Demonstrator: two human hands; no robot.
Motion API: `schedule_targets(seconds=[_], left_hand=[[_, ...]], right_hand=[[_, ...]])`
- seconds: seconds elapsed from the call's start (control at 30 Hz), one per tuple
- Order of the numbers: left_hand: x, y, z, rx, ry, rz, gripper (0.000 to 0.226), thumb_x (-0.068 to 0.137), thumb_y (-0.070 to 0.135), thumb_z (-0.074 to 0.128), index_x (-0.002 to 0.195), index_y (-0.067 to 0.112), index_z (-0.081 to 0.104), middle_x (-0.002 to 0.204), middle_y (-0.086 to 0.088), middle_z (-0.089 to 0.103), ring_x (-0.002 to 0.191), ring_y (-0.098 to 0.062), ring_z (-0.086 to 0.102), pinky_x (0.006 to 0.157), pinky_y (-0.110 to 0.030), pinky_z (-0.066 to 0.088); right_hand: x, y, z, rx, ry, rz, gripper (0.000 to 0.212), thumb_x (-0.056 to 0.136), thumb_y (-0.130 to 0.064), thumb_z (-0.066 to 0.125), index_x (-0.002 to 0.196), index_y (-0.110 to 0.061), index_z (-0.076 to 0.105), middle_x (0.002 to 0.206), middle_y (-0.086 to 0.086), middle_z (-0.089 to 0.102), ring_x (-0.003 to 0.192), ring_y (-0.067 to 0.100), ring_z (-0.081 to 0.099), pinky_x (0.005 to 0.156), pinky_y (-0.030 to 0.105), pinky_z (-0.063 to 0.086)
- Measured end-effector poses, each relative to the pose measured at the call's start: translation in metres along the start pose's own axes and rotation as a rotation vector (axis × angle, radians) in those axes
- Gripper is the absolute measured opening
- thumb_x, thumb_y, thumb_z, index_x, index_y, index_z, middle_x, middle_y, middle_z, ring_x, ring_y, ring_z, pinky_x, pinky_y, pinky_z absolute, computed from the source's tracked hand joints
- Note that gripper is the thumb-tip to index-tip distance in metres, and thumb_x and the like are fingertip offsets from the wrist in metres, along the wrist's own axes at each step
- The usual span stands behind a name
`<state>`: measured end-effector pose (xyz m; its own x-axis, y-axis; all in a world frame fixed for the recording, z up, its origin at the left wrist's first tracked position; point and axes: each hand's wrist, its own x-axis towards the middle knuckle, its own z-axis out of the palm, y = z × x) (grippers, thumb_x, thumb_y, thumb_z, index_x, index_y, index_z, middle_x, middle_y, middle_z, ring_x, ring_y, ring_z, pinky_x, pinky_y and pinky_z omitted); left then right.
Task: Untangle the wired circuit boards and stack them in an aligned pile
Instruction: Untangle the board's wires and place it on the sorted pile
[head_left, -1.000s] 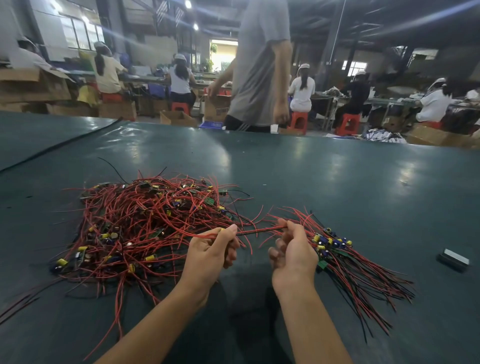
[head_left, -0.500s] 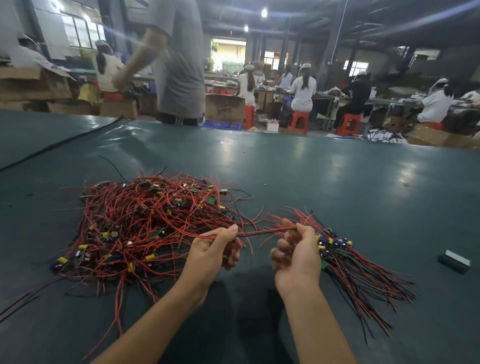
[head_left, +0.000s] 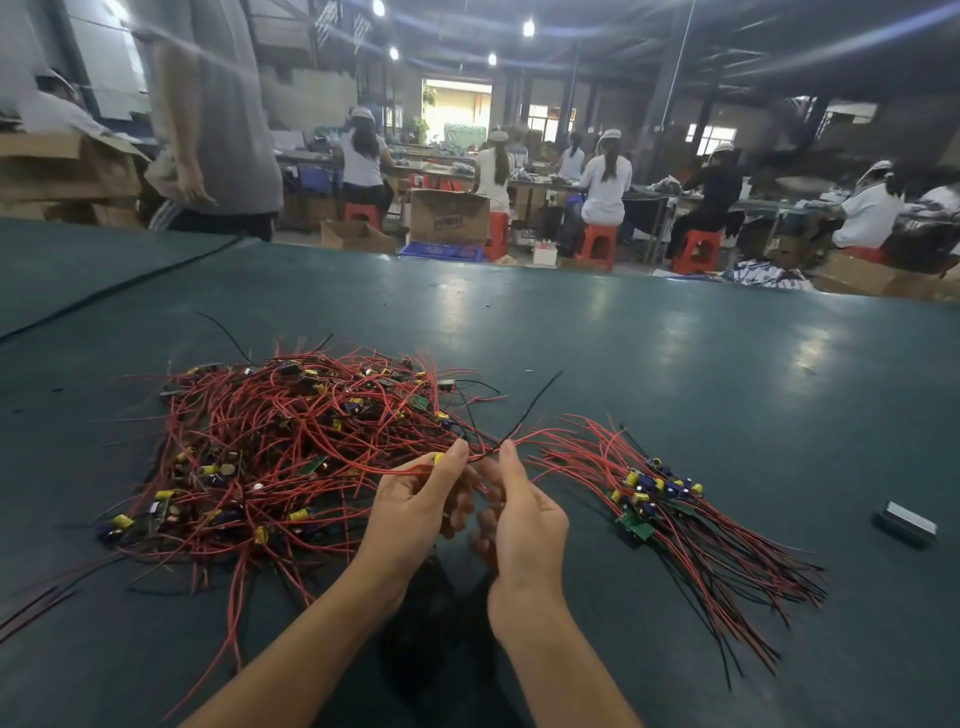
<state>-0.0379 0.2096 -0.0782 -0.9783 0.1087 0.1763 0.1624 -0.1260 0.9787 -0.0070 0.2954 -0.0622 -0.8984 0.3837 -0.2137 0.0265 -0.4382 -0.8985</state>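
A big tangle of small circuit boards with red and black wires (head_left: 291, 457) lies on the dark green table, left of centre. To the right lies a sorted pile of boards (head_left: 652, 493), their wires fanned toward the lower right. My left hand (head_left: 415, 512) pinches one wired board, its yellow part showing at my fingertips, pulled out of the tangle's right edge. My right hand (head_left: 524, 514) pinches the same board's red and black wires just right of the left fingertips. A black wire end sticks up and to the right from that pinch.
A small dark block with a pale top (head_left: 905, 524) lies on the table (head_left: 675, 364) at the right. Past the table's far edge a person in a grey shirt (head_left: 218, 114) walks at the upper left. Seated workers, red stools and cardboard boxes fill the background.
My hands have come closer together and lifted slightly; both now pinch the wires at the fingertips. A black wire end has sprung up. The person in grey walked further left.
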Motion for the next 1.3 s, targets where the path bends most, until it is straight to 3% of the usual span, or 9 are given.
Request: schedule_targets(seconds=[0.13,0.23,0.4,0.53,0.67,0.83,0.93,1.1,1.3], left_hand=[[0.001,0.0,0.0,0.015,-0.011,0.003,0.036,0.081,0.055,0.057,0.058,0.03,0.066,0.059,0.007,0.064,0.057,-0.004,0.062,0.055,-0.014,0.047],[0.001,-0.002,0.0,0.02,-0.075,0.003,0.039,0.081,0.053,0.059,0.06,0.021,0.066,0.06,0.002,0.064,0.058,-0.008,0.062,0.056,-0.016,0.048],[0.001,-0.002,0.0,-0.031,-0.084,-0.025,0.04,0.079,0.049,0.062,0.064,0.013,0.067,0.058,-0.004,0.063,0.052,-0.012,0.061,0.052,-0.018,0.047],[0.004,0.002,0.0,-0.071,0.012,0.025,0.042,0.093,0.028,0.059,0.053,0.017,0.063,0.05,-0.002,0.055,0.044,-0.011,0.049,0.045,-0.018,0.041],[0.001,0.004,0.004,-0.056,-0.018,0.039,0.043,0.093,0.024,0.06,0.052,0.017,0.064,0.05,-0.005,0.052,0.043,-0.011,0.048,0.045,-0.018,0.039],[0.003,0.007,0.002,-0.08,0.02,0.022,0.042,0.093,0.025,0.06,0.051,0.018,0.064,0.05,-0.004,0.053,0.043,-0.011,0.048,0.045,-0.019,0.041],[0.004,0.008,-0.002,-0.1,0.044,0.012,0.043,0.093,0.024,0.059,0.05,0.019,0.063,0.049,-0.002,0.054,0.043,-0.012,0.048,0.044,-0.018,0.041],[0.006,0.008,-0.006,-0.129,0.064,-0.009,0.044,0.093,0.023,0.059,0.049,0.019,0.063,0.049,-0.002,0.054,0.042,-0.013,0.047,0.046,-0.019,0.042],[0.008,0.013,-0.013,-0.232,0.079,-0.07,0.047,0.094,0.027,0.053,0.049,0.019,0.057,0.05,-0.001,0.05,0.043,-0.013,0.045,0.046,-0.022,0.042]], right_hand=[[-0.006,0.006,0.007,0.001,-0.023,-0.049,0.018,0.085,-0.028,0.075,0.068,-0.024,0.08,0.077,0.004,0.077,0.08,0.023,0.074,0.08,0.037,0.061],[-0.001,0.006,0.003,0.036,-0.004,0.005,0.023,0.084,-0.022,0.076,0.061,-0.025,0.079,0.071,0.003,0.076,0.066,0.014,0.073,0.069,0.031,0.062],[0.005,0.002,0.0,0.085,0.043,0.057,0.022,0.084,-0.021,0.077,0.062,-0.016,0.078,0.069,0.008,0.074,0.067,0.023,0.07,0.068,0.038,0.06],[0.021,-0.018,-0.015,0.205,0.169,0.098,0.02,0.086,-0.019,0.074,0.067,-0.012,0.071,0.041,-0.008,0.04,0.032,0.005,0.032,0.033,0.017,0.028],[0.03,-0.031,-0.031,0.28,0.219,0.06,0.014,0.088,-0.013,0.071,0.074,-0.009,0.07,0.047,-0.008,0.04,0.034,0.004,0.031,0.033,0.017,0.025],[0.025,-0.033,-0.03,0.245,0.231,0.055,0.008,0.08,-0.021,0.08,0.077,-0.018,0.073,0.061,-0.008,0.061,0.059,0.005,0.057,0.036,0.017,0.037],[0.02,-0.031,-0.028,0.221,0.196,0.048,0.008,0.081,-0.026,0.079,0.081,-0.02,0.075,0.065,-0.012,0.069,0.06,0.003,0.061,0.037,0.017,0.04],[0.02,-0.031,-0.027,0.242,0.135,0.049,0.005,0.087,-0.02,0.074,0.087,-0.015,0.072,0.076,-0.002,0.075,0.038,0.003,0.04,0.036,0.015,0.034],[0.029,-0.037,-0.039,0.397,0.173,0.067,0.013,0.098,-0.015,0.058,0.11,-0.011,0.061,0.061,-0.002,0.07,0.031,0.005,0.033,0.033,0.015,0.029]])
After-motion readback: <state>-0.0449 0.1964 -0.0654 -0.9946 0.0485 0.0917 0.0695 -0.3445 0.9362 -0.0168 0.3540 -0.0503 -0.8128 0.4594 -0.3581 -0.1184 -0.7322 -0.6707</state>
